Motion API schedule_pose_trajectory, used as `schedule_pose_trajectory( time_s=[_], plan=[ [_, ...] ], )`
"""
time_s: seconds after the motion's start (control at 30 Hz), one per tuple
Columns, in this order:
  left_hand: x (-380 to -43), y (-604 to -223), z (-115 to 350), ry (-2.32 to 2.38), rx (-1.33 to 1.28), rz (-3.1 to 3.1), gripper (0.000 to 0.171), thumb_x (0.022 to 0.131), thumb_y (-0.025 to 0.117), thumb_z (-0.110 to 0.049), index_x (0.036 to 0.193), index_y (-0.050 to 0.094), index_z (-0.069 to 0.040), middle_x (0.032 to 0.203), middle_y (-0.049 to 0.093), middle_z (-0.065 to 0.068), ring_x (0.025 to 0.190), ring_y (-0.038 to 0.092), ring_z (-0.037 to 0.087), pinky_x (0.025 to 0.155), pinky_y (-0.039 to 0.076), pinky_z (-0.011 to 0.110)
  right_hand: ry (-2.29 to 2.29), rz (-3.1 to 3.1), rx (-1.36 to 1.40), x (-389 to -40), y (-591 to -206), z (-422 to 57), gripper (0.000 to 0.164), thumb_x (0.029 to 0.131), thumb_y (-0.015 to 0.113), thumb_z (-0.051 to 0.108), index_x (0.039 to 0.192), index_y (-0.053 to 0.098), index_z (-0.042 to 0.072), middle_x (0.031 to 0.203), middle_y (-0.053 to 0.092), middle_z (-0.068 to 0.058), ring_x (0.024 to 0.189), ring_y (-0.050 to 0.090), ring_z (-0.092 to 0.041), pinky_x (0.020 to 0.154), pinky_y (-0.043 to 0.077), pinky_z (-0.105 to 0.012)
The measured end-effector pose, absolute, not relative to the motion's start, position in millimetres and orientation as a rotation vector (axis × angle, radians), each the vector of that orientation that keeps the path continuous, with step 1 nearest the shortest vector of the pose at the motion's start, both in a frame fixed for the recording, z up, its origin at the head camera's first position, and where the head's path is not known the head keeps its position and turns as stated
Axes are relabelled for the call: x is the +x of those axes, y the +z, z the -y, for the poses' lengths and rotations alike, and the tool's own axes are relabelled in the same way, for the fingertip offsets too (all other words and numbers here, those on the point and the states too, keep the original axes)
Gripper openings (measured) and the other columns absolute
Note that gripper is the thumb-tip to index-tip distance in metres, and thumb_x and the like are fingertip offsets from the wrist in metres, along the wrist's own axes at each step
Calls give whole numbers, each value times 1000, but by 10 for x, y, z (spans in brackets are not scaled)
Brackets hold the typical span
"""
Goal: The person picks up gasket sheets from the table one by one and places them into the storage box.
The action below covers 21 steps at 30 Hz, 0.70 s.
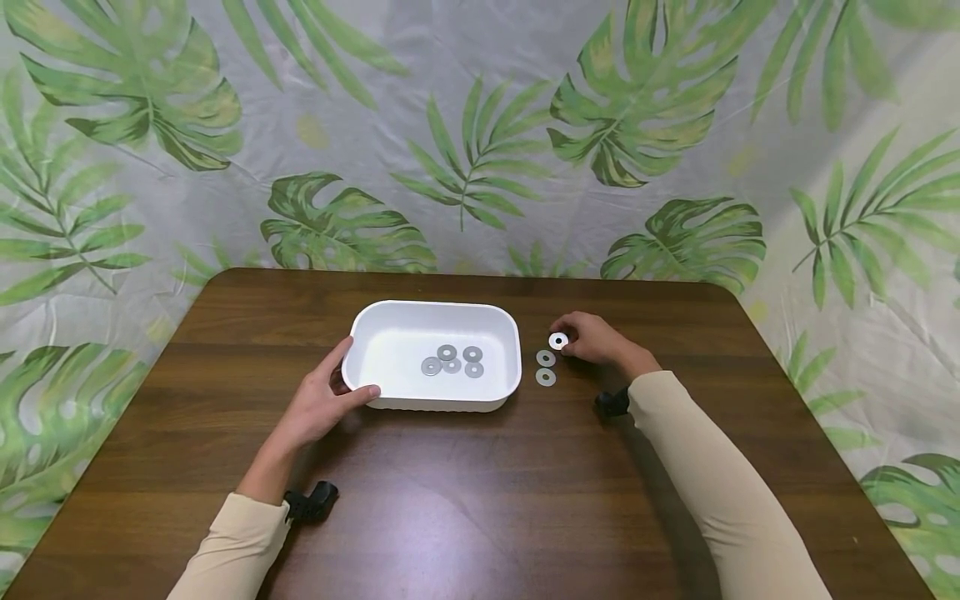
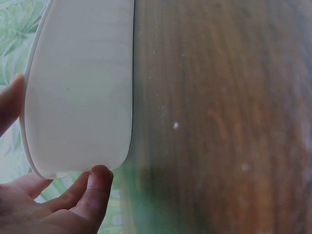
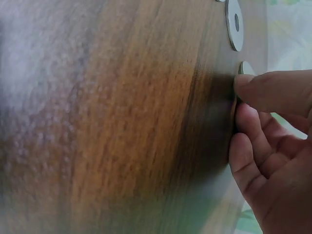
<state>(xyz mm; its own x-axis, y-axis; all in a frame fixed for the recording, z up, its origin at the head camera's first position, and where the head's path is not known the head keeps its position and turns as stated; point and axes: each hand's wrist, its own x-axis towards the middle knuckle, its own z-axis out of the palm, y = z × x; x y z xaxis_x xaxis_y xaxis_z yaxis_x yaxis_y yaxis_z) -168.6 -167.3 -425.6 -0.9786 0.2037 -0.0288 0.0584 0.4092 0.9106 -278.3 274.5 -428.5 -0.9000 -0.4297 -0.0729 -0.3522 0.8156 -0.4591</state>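
A white rectangular plastic tub point(image 1: 435, 404) with rounded corners stands on the table, several flat metal washers point(image 1: 447, 353) lying on its floor. My left hand point(image 1: 318, 404) grips the tub's left end, thumb at the near rim; in the left wrist view its fingertips point(image 2: 100, 178) press the end wall. Right of the tub, my right hand point(image 1: 592, 337) pinches a washer point(image 1: 556, 337) between thumb and fingers, low over the tabletop. Two more washers point(image 1: 546, 377) lie just nearer to me in a short row. In the right wrist view, the thumb point(image 3: 258, 90) partly hides the pinched washer.
The dark wood-grain table point(image 1: 480, 492) ends at a rounded far edge, against a leaf-patterned cloth point(image 1: 480, 125). Each wrist carries a small black camera, one of them the left-wrist camera point(image 1: 313, 502).
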Motion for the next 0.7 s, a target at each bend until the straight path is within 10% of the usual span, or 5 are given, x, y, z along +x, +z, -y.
schedule_pose_trajectory(
  time_s=[0.7],
  plan=[
    [-1682,-4240,1679,1571,211,-2536,93,88,75,-23,160,16,-8,154,38,27,132,52,39,82,42,7,-682,-2840,-605,-2783,-4329,-2768,33,85,68,1,118,68,-3,100,65,-18,87,61,-26,80,49,-39]
  ],
)
